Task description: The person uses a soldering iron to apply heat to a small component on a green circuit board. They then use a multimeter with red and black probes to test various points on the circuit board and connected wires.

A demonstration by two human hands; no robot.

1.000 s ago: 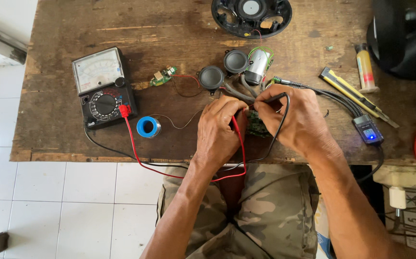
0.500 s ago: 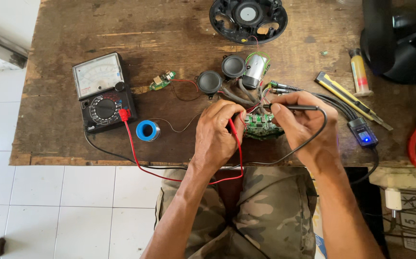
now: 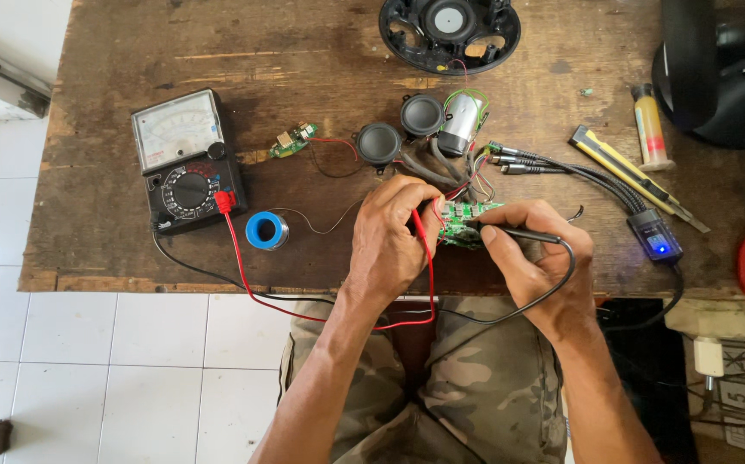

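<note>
While both probes sit on green circuit board near surface front edge: left hand fingers clamped on red probe, right hand fingers pinching black probe; keep tips steady, glance at meter.

We see the left hand pinching a red probe against a green circuit board; the right hand holds a black probe with its tip on the same board; both leads run to a multimeter on the wooden table; a blue solder spool lies just beside it; two small speakers sit just beyond the board.
</note>
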